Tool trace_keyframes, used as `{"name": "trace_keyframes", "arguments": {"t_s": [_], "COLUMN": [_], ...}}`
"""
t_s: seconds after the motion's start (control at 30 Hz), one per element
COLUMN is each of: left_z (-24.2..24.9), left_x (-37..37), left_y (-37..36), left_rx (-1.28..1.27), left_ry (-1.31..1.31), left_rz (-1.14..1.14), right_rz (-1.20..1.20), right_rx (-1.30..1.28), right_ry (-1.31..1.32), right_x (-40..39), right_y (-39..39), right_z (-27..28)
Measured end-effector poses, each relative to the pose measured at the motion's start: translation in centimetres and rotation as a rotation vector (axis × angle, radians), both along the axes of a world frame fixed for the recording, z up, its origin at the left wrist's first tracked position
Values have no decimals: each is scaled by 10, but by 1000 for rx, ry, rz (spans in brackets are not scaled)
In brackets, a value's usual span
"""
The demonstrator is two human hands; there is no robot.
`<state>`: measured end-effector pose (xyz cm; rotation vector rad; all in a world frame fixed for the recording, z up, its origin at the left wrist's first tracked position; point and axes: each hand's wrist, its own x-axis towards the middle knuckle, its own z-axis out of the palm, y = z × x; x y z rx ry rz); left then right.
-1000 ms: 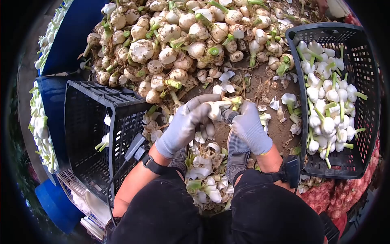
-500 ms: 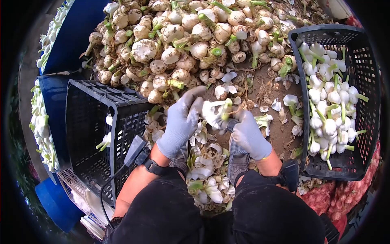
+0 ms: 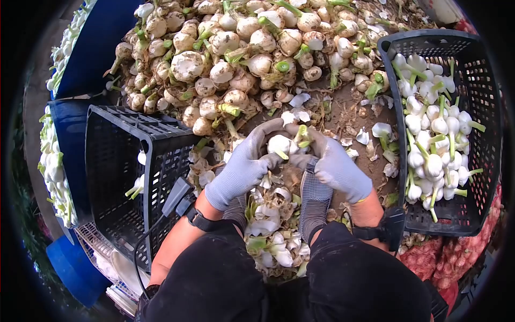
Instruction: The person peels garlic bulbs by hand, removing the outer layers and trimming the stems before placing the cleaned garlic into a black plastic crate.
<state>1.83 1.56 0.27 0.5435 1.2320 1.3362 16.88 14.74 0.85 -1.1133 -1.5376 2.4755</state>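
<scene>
Between my hands, just above my shoes, is a white garlic bulb (image 3: 278, 145) with a short green stem. My left hand (image 3: 241, 166), in a light glove with grey fingertips, is closed around the bulb from the left. My right hand (image 3: 340, 163), gloved the same way, is closed at the bulb's right side, its fingers pinching a pale, greenish strip of outer skin (image 3: 303, 136). A small dark patch shows by the right thumb, and I cannot tell what it is. Loose garlic skins (image 3: 271, 225) lie on the ground between my feet.
A large heap of soil-stained garlic (image 3: 225, 59) rises ahead. On the right, a black crate (image 3: 394, 91) holds clean white bulbs. At left a black crate (image 3: 150, 161) lies tipped, with a few bulbs inside. Blue containers (image 3: 72, 155) and red net sacks (image 3: 466, 257) flank the area.
The bulb has turned and shows a rounder, cleaner white side. Both hands have come closer together around it, my right hand shifting slightly, its fingers now up at the skin.
</scene>
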Motion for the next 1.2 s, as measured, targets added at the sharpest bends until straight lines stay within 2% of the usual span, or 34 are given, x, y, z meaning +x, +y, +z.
{"name": "trace_keyframes", "arguments": {"t_s": [0.03, 0.07, 0.1, 0.13, 0.17, 0.2, 0.23, 0.27, 0.3, 0.37, 0.43, 0.5, 0.53, 0.57, 0.6, 0.63, 0.67, 0.7, 0.73, 0.77, 0.8, 0.83, 0.87, 0.9, 0.93, 0.97, 1.03, 1.07, 1.1, 1.13, 1.17, 1.2], "left_z": [-6, -10, -10, 2, -9, -7, -3, 4, 6, 9, 3, -10, 26, 9, 21, 34, 23, 17, 10, -1, -27, -41, -66, -78, -73, -89, -56, -33, -19, -30, -42, -44], "left_x": [4, 8, 10, 7, 2, -3, -5, -6, -7, -9, -13, -17, -15, -4, -3, -5, -16, -22, -23, -22, -13, 3, 20, 33, 39, 47, 36, 26, 18, 15, 13, 6], "left_y": [-2, -5, -5, -1, -8, -8, -7, -8, -7, -5, -10, -14, -2, 1, 7, 12, 7, 6, 0, -8, -19, -27, -40, -51, -60, -76, -55, -37, -25, -29, -32, -24], "left_rx": [-1, 6, 12, -134, -63, -17, 31, 84, 88, 143, 116, -43, -197, 42, 38, 35, 99, 1, -142, -289, -255, -188, -293, -211, -271, -135, -267, -382, -496, -423, -335, -262], "left_ry": [-5, 2, 13, 158, -23, -52, -84, -403, -403, -546, -472, -184, -281, -101, -114, -128, -69, 14, 179, 337, 663, 943, 714, 574, 352, 351, 163, 146, 132, 321, 497, 639], "left_rz": [-2, 24, 49, 29, 143, 154, 166, 152, 154, 276, 338, 187, 122, -19, 29, 76, 177, 261, 151, 38, -153, -339, -572, -810, -977, -1065, -1169, -1079, -986, -654, -314, -136], "right_rz": [-80, -42, -46, 25, 96, 100, 101, 150, 197, 303, 781, 714, 414, 117, -14, -108, -141, -244, -377, -452, -397, -350, -364, -373, -227, -77, 216, 211, 287, 364, 361, 404], "right_rx": [-203, -5, -6, 194, 394, 628, 626, 793, 961, 1037, 1069, 1166, 897, 615, 326, -142, -51, -30, -276, -552, -331, -284, -140, 5, 178, 337, 1245, 1237, 1405, 1571, 1572, 1491], "right_ry": [73, -15, -13, -82, -151, -204, -205, -351, -497, -511, -555, -486, -213, 54, 107, 145, 139, 475, 612, 893, 952, 982, 720, 461, 224, -14, -130, -125, -271, -424, -418, -424], "right_x": [-3, -4, -3, -3, -2, -1, 2, 5, 8, 24, 31, 23, 14, 7, 7, 7, 11, 26, 34, 42, 54, 52, 48, 41, 29, 15, -8, -14, -22, -27, -28, -28], "right_y": [-4, -4, -5, -6, -7, -5, -2, 3, 9, 9, -1, -15, -17, -16, -14, 4, 18, 32, 52, 76, 95, 93, 87, 77, 66, 54, 31, 24, 18, 15, 16, 16], "right_z": [-1, 1, -3, -12, -18, -16, -13, -8, -4, -17, -8, 7, 11, 11, 4, 12, 27, 11, 34, 38, 34, 37, 33, 21, 5, -16, -62, -78, -86, -91, -94, -86]}}
